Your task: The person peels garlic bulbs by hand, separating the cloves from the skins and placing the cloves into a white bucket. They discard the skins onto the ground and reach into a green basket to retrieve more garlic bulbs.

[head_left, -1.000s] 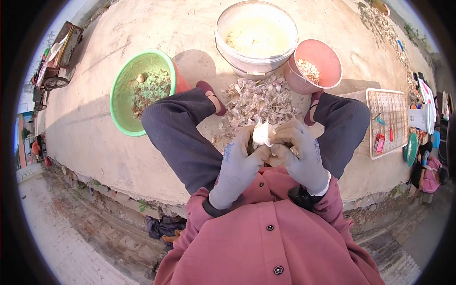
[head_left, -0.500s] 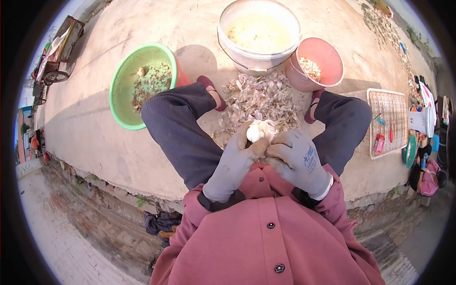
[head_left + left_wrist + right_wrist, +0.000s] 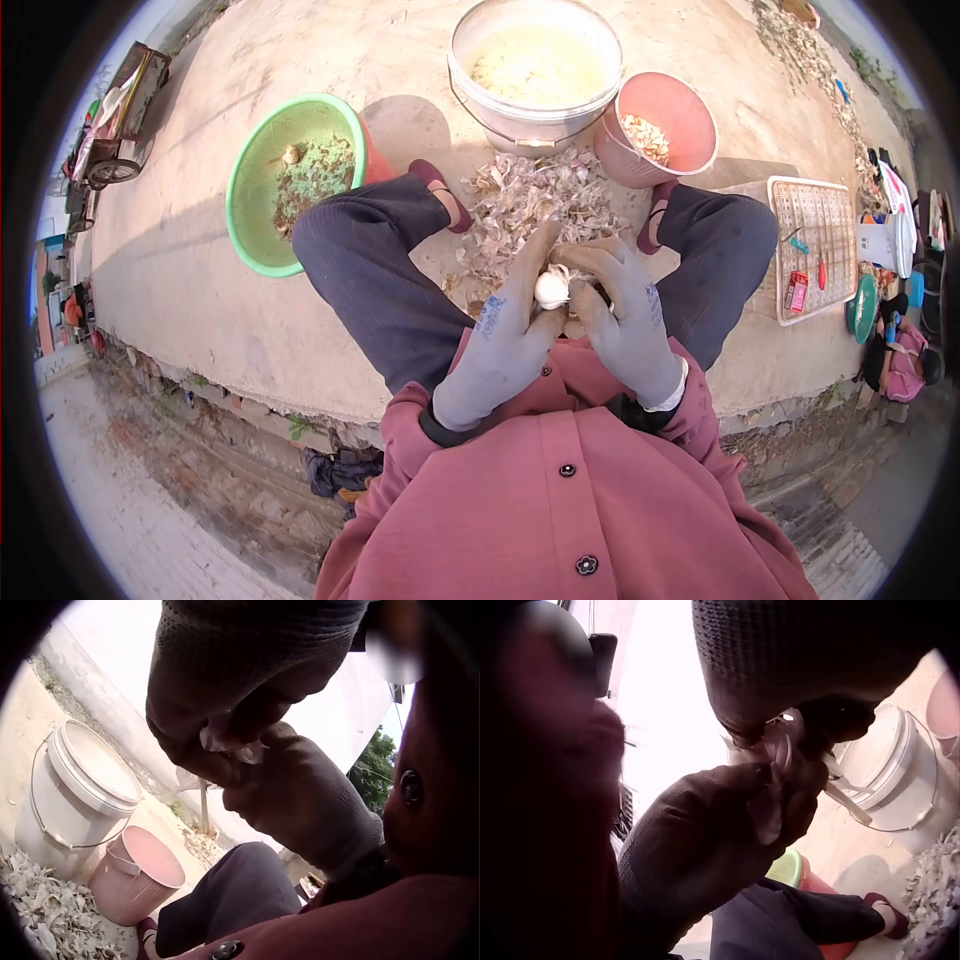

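Both hands wear grey gloves with brownish, soiled fingers and meet in front of the lap. Between them is a white garlic bulb [image 3: 551,288], partly hidden by the fingers. The left hand [image 3: 500,335] holds it from one side, thumb below and fingers beyond. From the other side the right hand [image 3: 628,318] pinches at the bulb with thumb and fingers. In the right wrist view a thin papery flap of garlic skin [image 3: 767,814] hangs by the fingers. A heap of garlic skins [image 3: 540,205] lies on the ground between the feet.
A white bucket [image 3: 535,128] with pale contents stands beyond the skins, beside a pink bucket [image 3: 690,135] holding cloves. On the left is a green basket [image 3: 245,235] with debris. A crate-like tray [image 3: 835,240] lies at right, a red packet [image 3: 796,292] on it.
The fingers have shifted around the garlic bulb, which has turned between the hands. The left fingers are now more extended, and the right fingers have moved over the bulb's far side.
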Available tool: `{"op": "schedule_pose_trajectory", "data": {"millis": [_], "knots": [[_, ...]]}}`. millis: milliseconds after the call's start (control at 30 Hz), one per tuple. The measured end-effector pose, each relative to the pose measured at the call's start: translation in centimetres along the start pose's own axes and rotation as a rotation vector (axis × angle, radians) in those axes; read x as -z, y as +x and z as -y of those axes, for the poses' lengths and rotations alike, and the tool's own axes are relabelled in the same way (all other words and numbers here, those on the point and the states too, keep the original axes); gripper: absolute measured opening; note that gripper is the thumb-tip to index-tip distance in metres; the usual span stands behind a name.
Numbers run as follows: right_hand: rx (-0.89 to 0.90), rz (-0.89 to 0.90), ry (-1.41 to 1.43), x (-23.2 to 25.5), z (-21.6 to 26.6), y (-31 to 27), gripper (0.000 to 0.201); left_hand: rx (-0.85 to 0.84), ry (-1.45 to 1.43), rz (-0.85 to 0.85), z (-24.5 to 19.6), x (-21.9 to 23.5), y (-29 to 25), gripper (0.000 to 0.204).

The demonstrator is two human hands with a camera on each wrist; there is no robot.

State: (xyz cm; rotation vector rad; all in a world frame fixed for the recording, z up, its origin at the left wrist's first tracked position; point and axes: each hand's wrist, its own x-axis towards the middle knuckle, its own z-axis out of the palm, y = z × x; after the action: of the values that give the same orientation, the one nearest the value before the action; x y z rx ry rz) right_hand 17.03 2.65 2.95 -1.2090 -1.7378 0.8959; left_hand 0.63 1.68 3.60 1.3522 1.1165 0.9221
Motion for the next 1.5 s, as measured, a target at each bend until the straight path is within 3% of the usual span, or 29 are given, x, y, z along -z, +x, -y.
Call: {"op": "schedule_pose_trajectory", "data": {"millis": [100, 233, 300, 533, 600, 633, 700, 733, 800, 833, 900, 933, 1000, 1033, 1100, 1133, 1233, 1300, 1400, 1467, 1500], "knots": [[-0.094, -0.037, 0.156, -0.2, -0.1, -0.2, 0.022, 0.124, -0.092, -0.060, -0.8, -0.3, -0.3, 0.068], [-0.152, -0.128, 0.127, -0.3, 0.1, -0.3, 0.017, 0.188, -0.165, -0.082, -0.1, -0.3, -0.3, 0.062], [-0.181, -0.140, 0.021, -0.2, 0.4, -0.2, 0.013, -0.019, 0.232, -0.068, 0.2, 0.3, -0.2, 0.057], [-0.358, -0.197, 0.204, -0.2, 1.5, 0.0, 0.014, -0.217, 0.108, -0.113, 1.3, -0.5, -0.2, 0.052], [-0.562, -0.150, 0.258, 0.0, 2.1, 0.5, 0.019, -0.195, -0.029, -0.112, 1.9, -0.6, -0.3, 0.053], [-0.561, -0.152, 0.259, 0.1, 1.5, 0.4, 0.019, -0.196, -0.027, -0.111, 1.9, -0.6, -0.3, 0.053], [-0.074, 0.000, -0.078, -0.1, -0.1, -0.2, 0.022, -0.155, 0.008, -0.123, 1.8, -0.6, -0.4, 0.055], [-0.072, 0.002, -0.074, -0.4, -0.3, -0.4, 0.022, -0.153, 0.012, -0.126, 1.9, -0.6, -0.5, 0.055], [-0.393, -0.053, 0.480, -0.8, -0.1, -0.6, 0.025, -0.067, 0.022, -0.130, 2.0, -0.7, -0.7, 0.053], [-0.392, -0.055, 0.479, -0.5, -0.3, -0.4, 0.025, -0.069, 0.021, -0.129, 1.8, -0.7, -0.6, 0.053], [-0.841, -0.026, 0.567, 0.1, -0.9, 0.0, 0.026, 0.009, 0.082, -0.112, 1.3, -0.6, -0.4, 0.050], [-0.844, -0.027, 0.569, 0.2, -0.9, 0.2, 0.026, 0.012, 0.083, -0.110, 1.6, -0.7, -0.5, 0.050], [-0.025, -0.315, -0.305, 0.8, -0.6, 1.0, 0.028, -0.023, 0.080, -0.201, 2.4, -0.9, -0.3, 0.049], [-0.024, -0.318, -0.305, 1.2, -0.1, 0.7, 0.028, -0.026, 0.081, -0.200, 2.4, -1.0, -0.4, 0.049], [-0.058, -0.184, -0.018, 2.4, 1.7, 0.3, 0.034, 0.160, -0.033, -0.208, 2.2, -1.1, -0.3, 0.047], [-0.109, -0.027, -0.044, 2.9, 3.2, 0.7, 0.035, 0.150, -0.028, -0.205, 2.2, -1.2, -0.2, 0.047], [-0.219, 0.033, -0.049, 1.1, 1.4, 0.3, 0.034, 0.122, -0.106, -0.193, 1.9, -1.2, -0.1, 0.045], [-0.220, 0.021, -0.048, 0.7, 0.8, -0.2, 0.031, 0.228, 0.014, -0.094, 1.5, -0.7, -0.5, 0.044], [-0.230, 0.035, -0.093, 0.6, 0.5, -0.6, 0.032, 0.186, -0.047, -0.100, 2.6, -0.8, -1.0, 0.044], [-0.456, 0.200, 0.000, 1.3, 1.2, -0.2, 0.032, 0.194, -0.081, -0.097, 2.8, -1.0, -1.1, 0.045], [-0.467, 0.203, 0.000, 1.1, 0.8, -0.4, 0.032, 0.198, -0.108, -0.100, 2.8, -0.9, -1.2, 0.045]]}}
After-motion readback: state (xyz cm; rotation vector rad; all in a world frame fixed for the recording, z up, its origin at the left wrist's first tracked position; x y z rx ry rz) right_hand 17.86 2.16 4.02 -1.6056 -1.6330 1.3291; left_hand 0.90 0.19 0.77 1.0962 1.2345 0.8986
